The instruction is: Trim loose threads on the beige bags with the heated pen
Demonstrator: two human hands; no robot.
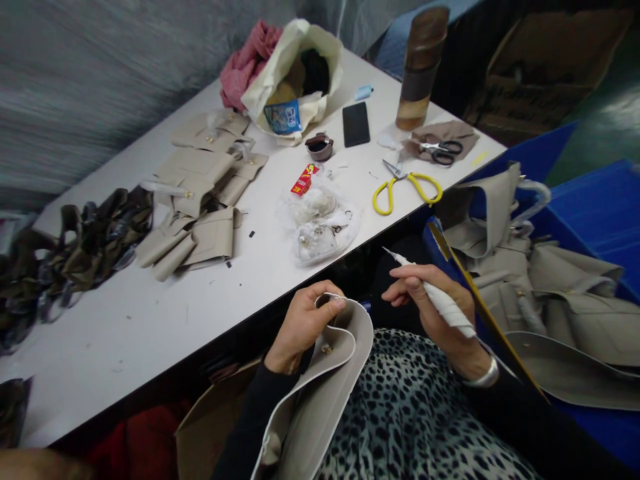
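My left hand (307, 323) pinches the upper edge of a beige bag piece (345, 363), which hangs open over my lap with its inside facing up. A small gold-coloured fitting shows inside its fold. In my right hand (443, 300) is an awl (447, 308), its handle wrapped in white and its thin tip pointing up and left. That tip stays apart from the bag piece. On the table, just beyond my hands, lies a clear plastic bag (325, 233) with white thread-like material and a red packet (305, 180).
Yellow-handled scissors (407, 190), a phone (356, 125) and a tall bottle (420, 73) are on the white table (165, 320). Beige bag pieces (210, 237) and dark straps (85, 247) occupy its left part. At right, a blue bin (600, 220) holds more beige bags (540, 273).
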